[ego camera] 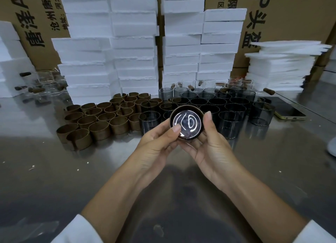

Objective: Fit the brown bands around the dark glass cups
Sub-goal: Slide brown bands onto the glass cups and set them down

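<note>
So the cup (189,122) in play is up off the table, dead center, w/ one brown band (187,107) already wrapped round its side wall. Both hands are clamped on it: L hand (156,144) cradles it from below-left w/ the thumb lying across the round face, R hand (214,148) curls round the right side, thumb on the band's edge. The cup's axis points pretty much straight at the camera, so you see a round end, not the side. Base or mouth? Can't tell, too much glare.

Imo the band looks about seated and this is a final squeeze/check. What the next move turns on: loose bands (99,133) sit beyond and left, closer to the L hand; bare cups (230,122) sit just behind and right, closer to the R hand. Both upright, open ends up.

Counts: 1 banded cup in hand. Approx two dozen loose bands, approx two dozen bare cups; back rows overlap so no exact no.

Also: steel table (54,179), 1 phone (289,111) far right, clear glasses (47,79) back left, foam boxes (134,42) stacked behind.
</note>
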Available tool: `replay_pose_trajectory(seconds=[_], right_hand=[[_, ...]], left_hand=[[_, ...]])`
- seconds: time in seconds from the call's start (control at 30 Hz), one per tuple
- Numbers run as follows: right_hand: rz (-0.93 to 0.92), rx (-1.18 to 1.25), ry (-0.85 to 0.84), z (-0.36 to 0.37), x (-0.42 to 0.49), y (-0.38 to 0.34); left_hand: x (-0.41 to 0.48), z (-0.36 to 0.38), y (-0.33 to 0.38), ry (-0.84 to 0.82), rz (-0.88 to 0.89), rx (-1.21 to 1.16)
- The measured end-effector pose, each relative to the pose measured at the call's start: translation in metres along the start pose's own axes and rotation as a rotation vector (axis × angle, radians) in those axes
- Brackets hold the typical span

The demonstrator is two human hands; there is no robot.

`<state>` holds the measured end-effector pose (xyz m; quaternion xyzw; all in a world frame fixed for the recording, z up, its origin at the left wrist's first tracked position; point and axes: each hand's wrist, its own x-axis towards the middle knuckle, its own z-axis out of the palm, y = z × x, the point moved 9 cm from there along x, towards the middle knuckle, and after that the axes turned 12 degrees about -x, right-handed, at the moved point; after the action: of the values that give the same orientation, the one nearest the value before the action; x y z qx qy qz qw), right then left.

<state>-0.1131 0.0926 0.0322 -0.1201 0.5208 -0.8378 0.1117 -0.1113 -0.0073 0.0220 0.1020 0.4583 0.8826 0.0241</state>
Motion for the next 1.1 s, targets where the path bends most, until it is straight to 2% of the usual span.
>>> replay_pose_trajectory(seconds=[0.27,0.47,0.87,0.97,1.1], right_hand=[[0.075,0.005,0.011,-0.001,-0.005,0.004],[0.171,0.172,-0.051,0.004,-0.009,0.008],[0.156,0.213,-0.074,0.006,-0.005,0.008],[0.164,0.123,-0.076,0.002,-0.005,0.008],[0.234,-0.122,-0.050,-0.011,-0.003,0.012]], left_hand=[[0.000,0.001,0.003,-0.051,0.041,0.022],[-0.001,0.000,0.006,-0.038,0.078,0.051],[-0.003,0.008,0.012,-0.064,0.117,-0.023],[-0.003,0.009,0.016,-0.059,0.140,0.056],[-0.006,0.009,0.026,-0.061,0.217,0.395]])
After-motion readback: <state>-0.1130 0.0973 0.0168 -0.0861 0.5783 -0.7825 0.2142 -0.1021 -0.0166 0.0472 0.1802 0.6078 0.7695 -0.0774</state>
